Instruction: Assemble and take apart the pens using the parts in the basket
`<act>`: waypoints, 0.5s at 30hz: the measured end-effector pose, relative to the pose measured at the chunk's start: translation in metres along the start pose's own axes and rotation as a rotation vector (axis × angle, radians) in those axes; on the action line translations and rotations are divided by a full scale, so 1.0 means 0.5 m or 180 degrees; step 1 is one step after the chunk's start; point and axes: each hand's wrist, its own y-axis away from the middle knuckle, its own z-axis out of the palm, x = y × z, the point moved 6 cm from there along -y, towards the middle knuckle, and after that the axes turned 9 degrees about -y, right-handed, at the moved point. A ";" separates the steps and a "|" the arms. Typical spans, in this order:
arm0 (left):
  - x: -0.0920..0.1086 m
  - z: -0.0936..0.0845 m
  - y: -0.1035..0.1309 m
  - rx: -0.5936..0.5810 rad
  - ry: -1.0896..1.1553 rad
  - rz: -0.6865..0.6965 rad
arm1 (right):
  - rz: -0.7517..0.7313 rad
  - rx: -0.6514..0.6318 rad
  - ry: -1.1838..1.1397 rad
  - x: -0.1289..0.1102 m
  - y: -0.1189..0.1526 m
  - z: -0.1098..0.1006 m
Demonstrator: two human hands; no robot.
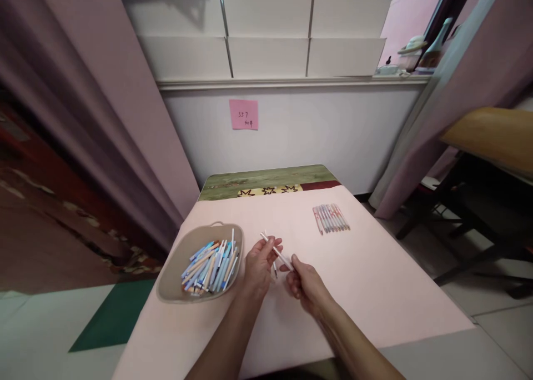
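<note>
Over the pink tabletop, both hands meet at a slim white pen (283,259) held on a slant. The fingers of my left hand (259,263) close around its upper part, and its far end sticks out past them. My right hand (307,284) pinches the lower end between thumb and fingers. Below my left fingers, a second thin stick with a dark tip (275,270) points down; whether it is held or lies on the table, I cannot tell. Left of my left hand stands a beige basket (170,271) with many loose pens (212,266) in blue, white and tan.
A flat row of several pens (331,219) lies side by side at the right of the pink table covering (375,280). A pink note (244,114) is stuck on the wall behind. A dark chair (478,202) stands off to the right, with curtains at both sides.
</note>
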 end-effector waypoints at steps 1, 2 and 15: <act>0.000 0.001 -0.001 0.0007 -0.0023 -0.0003 | -0.0020 -0.0035 0.0022 0.002 -0.003 -0.001; 0.001 0.001 -0.002 0.0023 -0.0044 0.0002 | -0.0109 -0.0054 0.0004 0.001 -0.006 -0.003; 0.099 -0.008 -0.015 0.0317 -0.1953 0.1648 | -0.1879 0.0668 0.2768 -0.111 0.042 -0.037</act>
